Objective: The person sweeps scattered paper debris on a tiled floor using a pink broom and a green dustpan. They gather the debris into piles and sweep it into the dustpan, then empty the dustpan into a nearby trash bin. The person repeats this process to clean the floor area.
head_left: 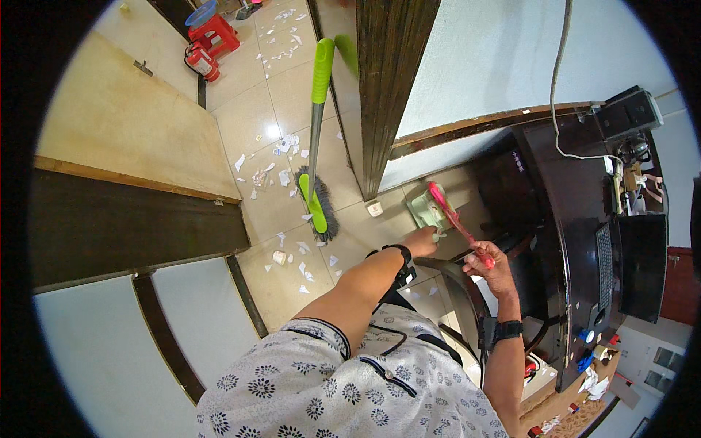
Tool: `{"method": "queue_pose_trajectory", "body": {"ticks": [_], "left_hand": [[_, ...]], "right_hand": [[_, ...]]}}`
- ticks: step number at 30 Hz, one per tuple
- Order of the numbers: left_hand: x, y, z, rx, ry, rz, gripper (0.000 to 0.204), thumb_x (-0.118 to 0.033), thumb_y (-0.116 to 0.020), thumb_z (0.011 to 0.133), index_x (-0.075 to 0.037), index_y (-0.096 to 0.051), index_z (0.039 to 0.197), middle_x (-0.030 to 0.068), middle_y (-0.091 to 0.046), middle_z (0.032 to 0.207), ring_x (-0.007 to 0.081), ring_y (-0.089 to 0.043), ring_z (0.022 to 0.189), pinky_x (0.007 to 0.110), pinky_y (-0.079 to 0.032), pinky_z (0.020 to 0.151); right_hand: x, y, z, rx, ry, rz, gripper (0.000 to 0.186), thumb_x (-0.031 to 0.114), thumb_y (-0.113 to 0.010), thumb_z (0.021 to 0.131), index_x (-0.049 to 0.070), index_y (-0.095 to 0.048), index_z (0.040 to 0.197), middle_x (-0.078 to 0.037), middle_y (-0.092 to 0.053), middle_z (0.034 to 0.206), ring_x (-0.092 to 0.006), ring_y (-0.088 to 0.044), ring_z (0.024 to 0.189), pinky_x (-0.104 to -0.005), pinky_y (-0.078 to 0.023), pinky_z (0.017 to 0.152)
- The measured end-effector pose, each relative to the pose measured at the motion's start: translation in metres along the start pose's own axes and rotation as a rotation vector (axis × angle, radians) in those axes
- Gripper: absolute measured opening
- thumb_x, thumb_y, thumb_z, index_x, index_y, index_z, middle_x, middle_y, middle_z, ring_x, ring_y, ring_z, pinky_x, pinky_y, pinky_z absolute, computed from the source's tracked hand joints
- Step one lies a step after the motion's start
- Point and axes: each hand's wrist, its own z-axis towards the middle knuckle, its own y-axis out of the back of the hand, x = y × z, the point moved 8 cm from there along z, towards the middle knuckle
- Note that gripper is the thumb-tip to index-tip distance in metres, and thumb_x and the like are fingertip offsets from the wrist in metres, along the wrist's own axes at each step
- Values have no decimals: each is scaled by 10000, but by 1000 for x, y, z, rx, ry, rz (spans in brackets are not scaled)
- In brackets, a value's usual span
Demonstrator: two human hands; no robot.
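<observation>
My left hand (421, 241) reaches down to a pale green dustpan (423, 210) lying on the tiled floor and touches its near edge. My right hand (488, 261) is closed around the pink handle (453, 216) that slants up from the dustpan. A broom with a bright green handle (317, 109) and dark bristles (323, 208) leans against the dark wooden door frame (387, 87), its head resting on the floor to the left of the dustpan. Torn white paper scraps (288, 146) lie scattered over the tiles around the broom.
A dark desk (577, 241) with a keyboard and monitor stands at the right, a chair back (456, 292) beside my arms. A wooden door (124, 124) stands at the left. Red containers (208, 40) sit down the hallway. A small white cup (278, 257) lies on the floor.
</observation>
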Motion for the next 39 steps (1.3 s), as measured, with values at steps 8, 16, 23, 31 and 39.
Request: {"method": "queue_pose_trajectory", "body": {"ticks": [8, 16, 23, 31, 39], "left_hand": [[-34, 16, 36, -165, -149, 37, 353, -184, -630, 802, -53, -577, 1125, 244, -658, 1031, 386, -638, 991, 466, -508, 845], [-10, 11, 43, -157, -70, 195, 313, -234, -535, 895, -49, -638, 1126, 211, -688, 899, 389, -661, 882, 456, -510, 802], [120, -1, 5, 63, 118, 35, 316, -194, -579, 897, -28, -614, 1164, 104, -693, 768, 189, -675, 609, 313, -532, 536], [282, 81, -108, -38, 562, 148, 349, -266, -649, 793, 4, -619, 1011, 207, -691, 852, 294, -702, 791, 424, -556, 660], [221, 304, -139, -1053, 446, 164, 891, -240, -787, 687, 6, -314, 1401, 357, -513, 1202, 464, -495, 1182, 484, -423, 1003]], "right_hand": [[-14, 18, 3, -134, 33, 288, 163, 124, -648, 925, 80, -529, 1027, -71, -632, 890, -175, -656, 754, -301, -553, 644], [-3, 90, -19, -583, 219, 469, 297, 385, -564, 972, 94, -508, 984, -126, -656, 862, -206, -679, 741, -308, -564, 609], [36, 79, -85, -766, 333, 657, 426, 487, -566, 942, 91, -454, 1051, -168, -681, 893, -250, -704, 736, -319, -561, 580], [61, 16, -169, -894, 435, 837, 474, 590, -594, 871, 142, -515, 1003, -121, -666, 783, -154, -620, 614, -248, -485, 529], [54, -36, -190, -785, 363, 894, 318, 448, -577, 947, 131, -558, 946, -136, -697, 853, -161, -675, 690, -236, -509, 547]]}}
